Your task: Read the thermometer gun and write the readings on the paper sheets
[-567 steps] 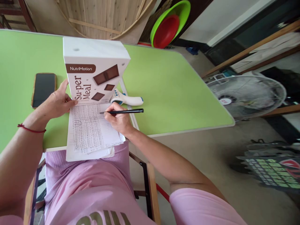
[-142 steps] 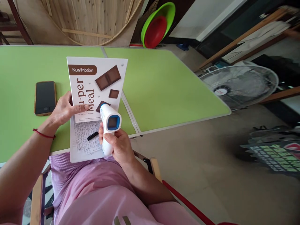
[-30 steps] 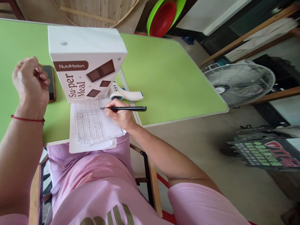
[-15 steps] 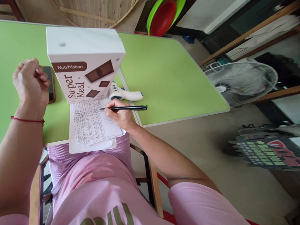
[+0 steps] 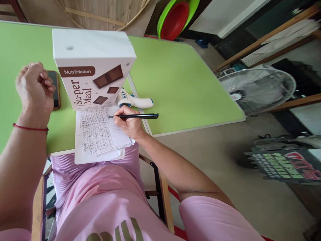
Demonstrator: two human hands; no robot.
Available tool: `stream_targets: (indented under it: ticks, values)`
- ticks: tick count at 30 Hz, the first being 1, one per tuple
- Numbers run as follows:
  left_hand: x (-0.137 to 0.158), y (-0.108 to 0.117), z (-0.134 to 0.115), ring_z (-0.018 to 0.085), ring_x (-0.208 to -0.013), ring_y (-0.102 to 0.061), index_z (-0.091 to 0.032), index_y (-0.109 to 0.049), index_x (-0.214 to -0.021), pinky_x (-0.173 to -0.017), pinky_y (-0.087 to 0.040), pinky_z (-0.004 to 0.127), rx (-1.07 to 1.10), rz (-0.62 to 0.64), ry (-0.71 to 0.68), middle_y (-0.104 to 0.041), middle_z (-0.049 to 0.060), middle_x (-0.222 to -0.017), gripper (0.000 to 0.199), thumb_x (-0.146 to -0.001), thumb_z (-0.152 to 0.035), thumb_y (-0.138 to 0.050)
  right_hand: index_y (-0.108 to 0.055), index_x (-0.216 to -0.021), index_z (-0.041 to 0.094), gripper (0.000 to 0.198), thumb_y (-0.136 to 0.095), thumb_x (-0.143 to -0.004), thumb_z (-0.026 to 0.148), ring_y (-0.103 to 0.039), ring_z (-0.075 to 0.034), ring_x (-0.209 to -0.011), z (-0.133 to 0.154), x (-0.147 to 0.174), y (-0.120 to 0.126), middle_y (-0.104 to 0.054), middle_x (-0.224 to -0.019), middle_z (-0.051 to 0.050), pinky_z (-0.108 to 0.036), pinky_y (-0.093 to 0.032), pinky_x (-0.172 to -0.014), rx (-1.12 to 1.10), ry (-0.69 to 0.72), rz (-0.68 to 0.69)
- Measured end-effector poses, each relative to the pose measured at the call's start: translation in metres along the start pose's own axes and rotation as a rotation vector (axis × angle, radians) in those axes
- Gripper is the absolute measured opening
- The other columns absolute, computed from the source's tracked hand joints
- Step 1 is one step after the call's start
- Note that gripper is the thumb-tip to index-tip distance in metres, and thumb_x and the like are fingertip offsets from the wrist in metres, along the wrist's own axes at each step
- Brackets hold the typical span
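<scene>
My right hand [image 5: 129,124] pinches a black pen [image 5: 140,116], its tip touching the written sheet. Dense handwriting covers most of the top paper [image 5: 95,134], which lies on other sheets and sticks out over the table's near edge. On the left, my left hand [image 5: 36,85] is curled into a loose fist with nothing visible in it. Right beside that fist lies a phone [image 5: 55,90], partly covered by the fingers. A white NutriMotion box [image 5: 105,62] stands upright just behind the papers. Next to the box rests a white and blue infrared thermometer [image 5: 137,101].
The green table [image 5: 175,80] has a pale seam near the thermometer. A floor fan [image 5: 255,90] stands past its right end. Green and red basins [image 5: 174,21] and a round wooden board [image 5: 100,13] are beyond the far edge. Chair arms [image 5: 164,197] flank my body.
The view has shifted very slightly, so the box and papers appear a little further right. The pen tip stays on nearly the same part of the page, and my left hand keeps its pose.
</scene>
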State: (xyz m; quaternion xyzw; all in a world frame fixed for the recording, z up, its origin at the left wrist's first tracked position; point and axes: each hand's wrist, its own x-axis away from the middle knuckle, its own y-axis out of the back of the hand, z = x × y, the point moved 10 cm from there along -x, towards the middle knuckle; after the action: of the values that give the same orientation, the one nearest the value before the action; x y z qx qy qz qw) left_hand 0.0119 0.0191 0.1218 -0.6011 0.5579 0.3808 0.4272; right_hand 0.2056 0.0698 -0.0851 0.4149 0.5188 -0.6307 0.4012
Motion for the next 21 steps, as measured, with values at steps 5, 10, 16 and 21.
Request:
stream_targets:
  ticks: [5, 10, 16, 21]
  values:
    - [0.0, 0.0003, -0.0013, 0.008, -0.046, -0.029, -0.017, -0.036, -0.057, -0.042, -0.014, 0.022, -0.013, -0.008, -0.001, -0.035, -0.003, -0.055, 0.022, -0.056, -0.003, -0.054, -0.052, -0.068, 0.021, 0.01, -0.056, -0.077, 0.024, -0.038, -0.008, -0.05, -0.0019, 0.0007, 0.0007, -0.049, -0.057, 0.005, -0.024, -0.033, -0.048, 0.004, -0.002, -0.01]
    - [0.0004, -0.0019, 0.0014, 0.007, -0.049, -0.03, -0.017, -0.035, -0.062, -0.045, -0.015, 0.023, -0.068, 0.044, 0.046, -0.035, -0.005, -0.056, 0.027, -0.056, -0.005, -0.058, -0.051, -0.069, 0.021, 0.01, -0.056, -0.077, 0.024, -0.04, -0.009, -0.052, -0.0013, 0.0018, 0.0016, -0.05, -0.058, 0.005, -0.025, -0.035, -0.05, 0.028, 0.014, -0.02]
    - [-0.0023, -0.0014, 0.0003, 0.006, -0.049, -0.03, -0.018, -0.032, -0.066, -0.045, -0.018, 0.022, -0.118, 0.064, 0.02, -0.034, -0.005, -0.057, 0.033, -0.052, -0.012, -0.061, -0.051, -0.07, 0.022, 0.011, -0.056, -0.079, 0.026, -0.041, -0.01, -0.053, -0.0054, 0.0029, 0.004, -0.051, -0.059, 0.004, -0.026, -0.036, -0.052, 0.05, -0.016, -0.027]
    - [-0.0016, -0.0008, 0.0009, 0.006, -0.05, -0.029, -0.018, -0.033, -0.067, -0.045, -0.017, 0.022, -0.108, 0.058, 0.03, -0.034, -0.005, -0.057, 0.034, -0.05, -0.012, -0.061, -0.052, -0.071, 0.021, 0.011, -0.057, -0.079, 0.026, -0.041, -0.009, -0.053, -0.0049, 0.0023, 0.0019, -0.051, -0.061, 0.004, -0.025, -0.036, -0.051, 0.057, -0.007, -0.009]
